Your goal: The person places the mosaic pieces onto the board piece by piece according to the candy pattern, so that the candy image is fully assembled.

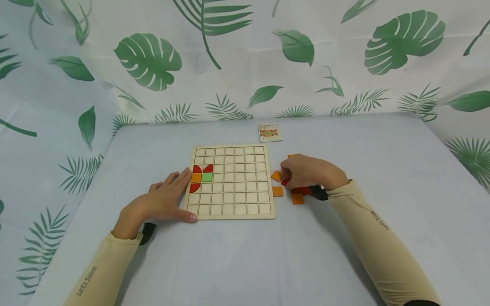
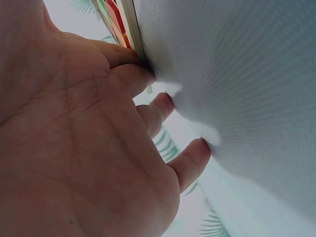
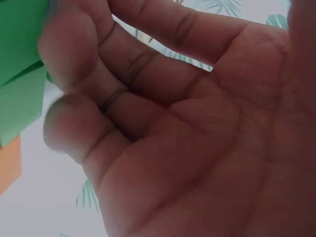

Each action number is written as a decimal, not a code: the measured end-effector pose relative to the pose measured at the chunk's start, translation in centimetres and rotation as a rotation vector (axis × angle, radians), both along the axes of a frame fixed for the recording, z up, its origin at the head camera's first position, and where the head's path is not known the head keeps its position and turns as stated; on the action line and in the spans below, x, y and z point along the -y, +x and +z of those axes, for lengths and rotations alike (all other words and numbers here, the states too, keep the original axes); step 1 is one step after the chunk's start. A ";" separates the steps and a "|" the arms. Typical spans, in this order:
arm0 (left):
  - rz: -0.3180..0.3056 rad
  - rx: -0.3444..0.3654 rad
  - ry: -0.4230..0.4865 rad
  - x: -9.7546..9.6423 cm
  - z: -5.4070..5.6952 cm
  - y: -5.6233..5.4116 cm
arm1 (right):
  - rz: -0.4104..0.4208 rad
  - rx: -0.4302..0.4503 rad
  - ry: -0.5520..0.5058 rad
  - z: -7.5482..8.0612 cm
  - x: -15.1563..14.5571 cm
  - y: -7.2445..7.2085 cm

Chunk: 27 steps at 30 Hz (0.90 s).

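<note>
A wooden grid board (image 1: 233,187) lies flat on the table. Near its left side it carries 3 red rounded pieces (image 1: 194,187), an orange square (image 1: 196,177) and a light green square (image 1: 207,177). My left hand (image 1: 162,199) rests along the board's left edge, fingers extended, the thumb at the near left corner. Right of the board, my right hand (image 1: 308,171) reaches down into loose tiles with its fingers curled. A red piece (image 1: 285,182) shows at its fingertips; I cannot tell whether they pinch it. Close by the fingers in the right wrist view are green tiles (image 3: 22,98).
Loose orange squares (image 1: 277,191) lie beside the board's right edge, with another orange tile (image 1: 297,199) nearer me and red pieces partly under the right hand. A small pattern card (image 1: 269,133) lies behind the board. A leaf-printed cloth (image 1: 229,85) hangs behind the table.
</note>
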<state>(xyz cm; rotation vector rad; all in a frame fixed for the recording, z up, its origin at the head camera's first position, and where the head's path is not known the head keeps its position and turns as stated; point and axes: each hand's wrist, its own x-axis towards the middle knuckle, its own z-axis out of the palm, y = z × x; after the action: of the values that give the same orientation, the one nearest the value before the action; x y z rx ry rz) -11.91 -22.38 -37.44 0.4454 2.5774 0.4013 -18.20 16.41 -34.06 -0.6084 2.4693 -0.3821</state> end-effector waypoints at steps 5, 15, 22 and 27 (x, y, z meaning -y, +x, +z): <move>0.004 -0.008 0.002 0.1 0.1 0.1 | 0.014 -0.004 -0.067 0.0 -0.4 -0.4; 0.001 -0.006 0.005 0.3 0.1 0.1 | -0.006 -0.023 -0.229 -0.7 -0.6 -1.1; 0.007 0.000 0.008 0.3 0.0 0.0 | -0.002 -0.110 -0.362 -1.1 -0.4 -1.5; 0.013 0.006 0.020 0.3 -0.3 0.0 | -0.043 -0.130 -0.420 -1.0 0.1 -1.2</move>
<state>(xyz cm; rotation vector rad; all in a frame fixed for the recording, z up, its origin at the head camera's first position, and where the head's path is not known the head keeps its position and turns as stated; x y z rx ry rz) -11.92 -22.71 -37.78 0.4335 2.5739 0.4329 -19.42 16.29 -35.10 -0.7685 2.5431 -0.9191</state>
